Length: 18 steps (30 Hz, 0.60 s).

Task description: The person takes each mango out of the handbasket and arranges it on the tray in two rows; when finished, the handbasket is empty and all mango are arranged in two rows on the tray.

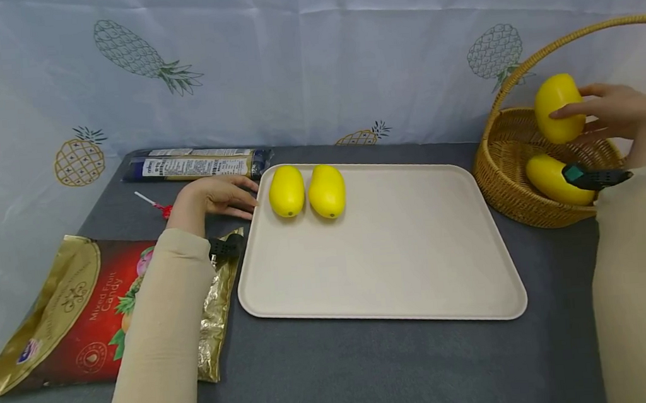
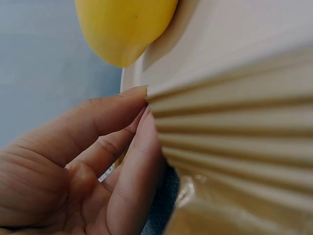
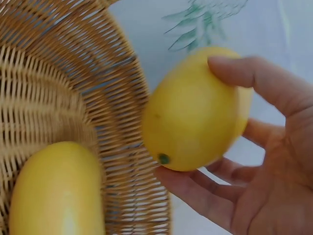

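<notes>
Yellow fruit (image 1: 557, 109) gripped round its sides by fingers of right hand (image 1: 614, 110), presumably against slipping, above wicker basket (image 1: 499, 195) at far right, with fingers of left hand (image 1: 220, 197) loosely extended beside pale tray (image 1: 406, 245).

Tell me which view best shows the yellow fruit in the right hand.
The right wrist view: the held fruit appears large there, with its green spot visible. The head view shows it smaller in the right hand, without that spot discernible. The left wrist view doesn't show it.
</notes>
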{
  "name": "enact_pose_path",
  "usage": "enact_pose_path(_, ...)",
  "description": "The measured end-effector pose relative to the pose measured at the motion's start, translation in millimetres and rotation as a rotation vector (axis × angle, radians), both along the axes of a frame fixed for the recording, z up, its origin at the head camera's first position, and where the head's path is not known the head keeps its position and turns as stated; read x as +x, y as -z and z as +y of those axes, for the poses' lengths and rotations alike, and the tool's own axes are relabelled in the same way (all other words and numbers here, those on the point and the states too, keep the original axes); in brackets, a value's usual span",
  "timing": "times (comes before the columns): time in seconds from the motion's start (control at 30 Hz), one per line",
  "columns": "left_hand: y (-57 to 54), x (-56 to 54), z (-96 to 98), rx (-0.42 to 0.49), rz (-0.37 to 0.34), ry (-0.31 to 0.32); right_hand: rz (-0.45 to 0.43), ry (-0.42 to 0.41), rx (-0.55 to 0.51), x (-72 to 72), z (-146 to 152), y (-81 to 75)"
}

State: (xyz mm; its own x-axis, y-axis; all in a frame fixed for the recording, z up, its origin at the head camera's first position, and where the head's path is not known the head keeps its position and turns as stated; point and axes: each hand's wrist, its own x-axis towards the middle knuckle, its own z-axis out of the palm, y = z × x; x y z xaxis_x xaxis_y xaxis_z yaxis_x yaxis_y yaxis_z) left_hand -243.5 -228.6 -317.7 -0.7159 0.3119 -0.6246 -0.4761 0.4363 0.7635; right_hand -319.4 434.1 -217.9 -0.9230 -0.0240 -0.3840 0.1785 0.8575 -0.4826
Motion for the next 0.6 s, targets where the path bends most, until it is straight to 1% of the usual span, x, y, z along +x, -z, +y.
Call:
enact_pose_path(0.07, 0.0, 0.0, 0.0, 0.0, 0.0, -0.001, -0.012, -0.025, -0.006, -0.4, -1, -2.3)
enact_pose_path(0.23, 0.1, 0.3, 0.6, 0.002, 0.002, 0.0, -0.037, -0.135, -0.011, 2.1, -4, -6.8)
enact_pose_path(0.43, 0.0, 0.1, 0.1, 0.002, -0.001, 0.002, -0.041, -0.246, -0.012, 14.7, -19, -13.0)
enact_pose_path(0.6, 0.2, -0.4, -0.7, 0.004, -0.007, -0.005, -0.028, -0.295, -0.012, 25.8, -35, -17.7)
